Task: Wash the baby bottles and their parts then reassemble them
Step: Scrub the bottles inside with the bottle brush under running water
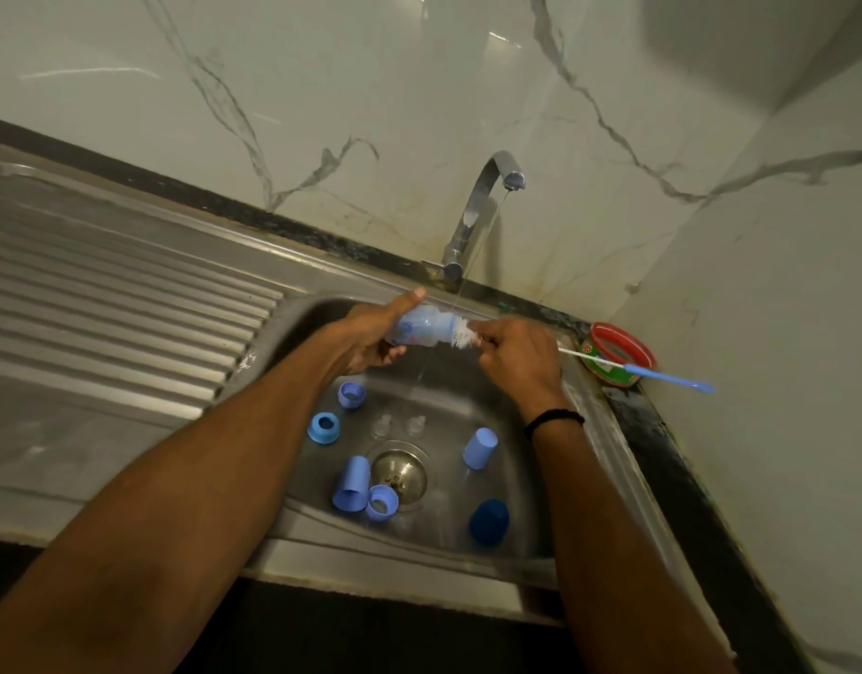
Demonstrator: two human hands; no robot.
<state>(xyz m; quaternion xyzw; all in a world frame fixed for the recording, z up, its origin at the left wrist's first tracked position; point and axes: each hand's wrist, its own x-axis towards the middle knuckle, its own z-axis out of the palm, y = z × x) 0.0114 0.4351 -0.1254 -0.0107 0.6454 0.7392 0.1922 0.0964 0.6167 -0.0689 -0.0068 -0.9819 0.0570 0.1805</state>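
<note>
Stainless steel sink basin [531, 484], near edge: dark blue dome cap [488, 521]. Around the drain: pale blue caps [352, 484], pale blue threaded collars [324, 427], clear teats [415, 424]. Over the far edge: left hand [370, 340] grips clear blue-printed baby bottle [421, 328]; right hand [516, 355] grasps white-bristled, blue-handled bottle brush [652, 374], bristles at the bottle's mouth. Chrome tap [472, 211], running. Far right corner: red-rimmed tub [618, 352].

Pale blue bottle [421, 328], white-bristled brush [463, 337], grey-veined white wall [322, 90]
</note>
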